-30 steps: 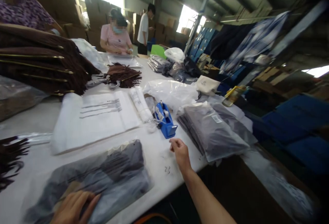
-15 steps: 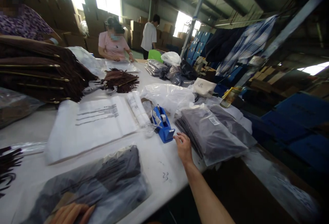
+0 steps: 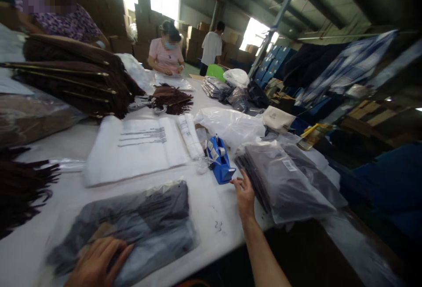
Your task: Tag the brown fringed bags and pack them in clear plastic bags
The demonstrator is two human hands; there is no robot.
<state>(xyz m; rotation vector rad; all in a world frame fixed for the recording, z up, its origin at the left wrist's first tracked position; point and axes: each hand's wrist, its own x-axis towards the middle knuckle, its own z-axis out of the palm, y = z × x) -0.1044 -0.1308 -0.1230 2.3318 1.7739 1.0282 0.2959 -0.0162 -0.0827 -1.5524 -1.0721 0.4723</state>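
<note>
My left hand lies on a clear plastic bag with a dark folded cloth item inside, at the near left of the table. Its fingers rest flat over a small brown patch, perhaps a tag, with the thumb apart. Just off the front end of a blue tape dispenser is my right hand. Thumb and forefinger seem pinched together there while other fingers fan out; anything as thin as tape between them is too small to make out.
Bagged dark garments are stacked right of the dispenser, near the table edge. White printed plastic bags lie behind my left hand. Brown fringed cloths are piled at left. Two people work across the table; another stands farther back.
The view has swung left, shifting the scene rightward. My left hand shows more fully on the bag. My right hand stays by the dispenser's front end.
</note>
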